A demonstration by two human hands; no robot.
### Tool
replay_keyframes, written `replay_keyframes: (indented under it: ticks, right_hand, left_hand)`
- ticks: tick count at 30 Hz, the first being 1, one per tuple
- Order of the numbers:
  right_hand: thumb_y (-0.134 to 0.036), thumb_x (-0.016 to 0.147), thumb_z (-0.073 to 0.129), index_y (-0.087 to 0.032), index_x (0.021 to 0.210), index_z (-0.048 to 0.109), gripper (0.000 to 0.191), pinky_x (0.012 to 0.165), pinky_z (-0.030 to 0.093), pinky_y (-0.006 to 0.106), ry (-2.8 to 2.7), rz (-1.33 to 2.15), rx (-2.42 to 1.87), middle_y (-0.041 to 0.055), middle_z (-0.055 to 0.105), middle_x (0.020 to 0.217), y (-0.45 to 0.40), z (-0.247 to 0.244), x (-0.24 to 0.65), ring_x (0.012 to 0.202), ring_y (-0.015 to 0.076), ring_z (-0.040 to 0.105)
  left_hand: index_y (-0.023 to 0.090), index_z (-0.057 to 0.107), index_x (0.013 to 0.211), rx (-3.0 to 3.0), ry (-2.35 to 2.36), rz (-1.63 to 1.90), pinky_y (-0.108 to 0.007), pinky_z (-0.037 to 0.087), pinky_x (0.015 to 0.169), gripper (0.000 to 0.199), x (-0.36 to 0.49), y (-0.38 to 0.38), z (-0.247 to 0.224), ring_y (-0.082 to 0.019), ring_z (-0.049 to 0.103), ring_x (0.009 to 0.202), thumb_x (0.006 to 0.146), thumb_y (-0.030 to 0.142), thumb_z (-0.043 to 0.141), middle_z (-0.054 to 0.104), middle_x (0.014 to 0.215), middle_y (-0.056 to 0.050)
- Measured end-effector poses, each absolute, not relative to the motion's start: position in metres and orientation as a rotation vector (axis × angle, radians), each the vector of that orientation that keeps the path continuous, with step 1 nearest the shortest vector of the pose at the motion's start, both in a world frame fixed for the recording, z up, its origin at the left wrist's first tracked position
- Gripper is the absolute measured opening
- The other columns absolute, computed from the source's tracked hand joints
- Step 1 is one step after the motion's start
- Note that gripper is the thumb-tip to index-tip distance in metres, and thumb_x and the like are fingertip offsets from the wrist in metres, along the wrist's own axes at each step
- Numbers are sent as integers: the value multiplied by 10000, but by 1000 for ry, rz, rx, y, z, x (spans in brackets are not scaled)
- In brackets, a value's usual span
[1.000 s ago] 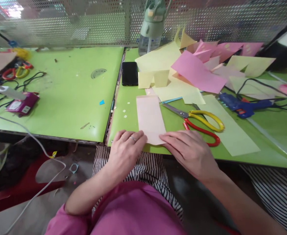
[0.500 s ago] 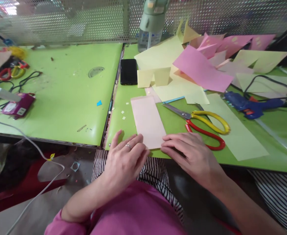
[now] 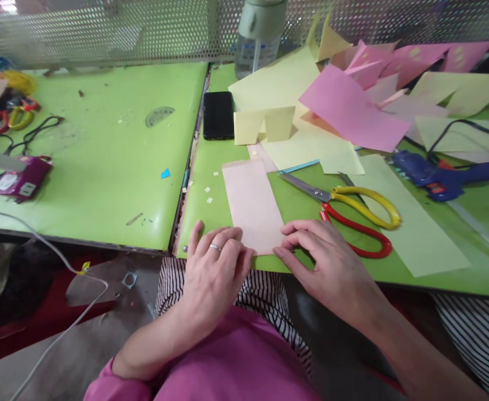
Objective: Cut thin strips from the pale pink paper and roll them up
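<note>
A pale pink paper strip (image 3: 253, 203) lies lengthwise on the green table (image 3: 211, 167), its near end at the table's front edge. My left hand (image 3: 215, 273), with a ring on one finger, pinches the strip's near left corner. My right hand (image 3: 328, 264) pinches the near right corner, fingers curled on the paper's edge. Just right of the strip lie scissors (image 3: 353, 209) with yellow and red handles, blades pointing toward the strip.
A black phone (image 3: 218, 115) and a water bottle (image 3: 257, 39) sit behind the strip. Yellow and pink paper sheets (image 3: 345, 106) pile at the back right, beside a blue glue gun (image 3: 440, 178). Cables, a magenta device (image 3: 19, 179) and more scissors lie far left.
Both hands have shifted slightly along the strip's near end, and the right fingers have curled onto its corner. The view has tilted down a little.
</note>
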State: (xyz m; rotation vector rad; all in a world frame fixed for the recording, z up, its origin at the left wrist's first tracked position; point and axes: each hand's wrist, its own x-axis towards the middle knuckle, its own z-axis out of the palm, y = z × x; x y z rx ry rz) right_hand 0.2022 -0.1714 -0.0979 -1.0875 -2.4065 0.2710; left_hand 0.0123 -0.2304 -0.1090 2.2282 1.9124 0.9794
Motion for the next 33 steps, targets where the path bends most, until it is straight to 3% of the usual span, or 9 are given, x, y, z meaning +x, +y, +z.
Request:
replay_keyframes:
  ticks: [4,15,27,29,33]
  right_hand:
    - [-222,923,549,-222,775,511,153,874,476,430,-2417,273,-1086,86,621,951,-173,-97,201,941,239,611]
    - [-254,935,513,-227,804,516,134,950,443,509,-2451,340,-1093,128,610,1105,-173,-95,206,1120,287,576]
    - [-205,884,539,-220,791,479,112,946,452,561,-2376,318,-1166,169,599,1186,-177,-98,205,1106,320,560]
    - [-200,885,532,-216,839,496,61,948,455,561,-2359,295,-1197,169,596,1192,-176,-99,206,1120,323,556]
    - [-199,900,523,-218,917,514,27,962,455,533,-2348,295,-1179,152,601,1178,-175,-100,210,1155,309,556]
  left_hand:
    - [189,588,832,2243,1923,982,-511,384,1088,101,12,-230,-111,-206,650,1006,920,236,603,717,1064,-50]
    - [215,581,867,2254,1791,923,-563,285,1149,65,8,-233,-108,-224,611,1164,930,202,573,719,1128,-18]
    - [213,566,834,2215,1831,890,-583,269,1151,76,9,-233,-105,-252,553,1222,902,186,589,699,1148,-32]
    - [222,600,924,2253,1852,883,-575,269,1149,43,10,-234,-107,-255,532,1233,907,184,589,670,1212,-47]
    - [308,608,1209,2502,1762,771,-530,163,1184,313,10,-242,-109,-241,506,1188,925,177,583,655,1249,-3]
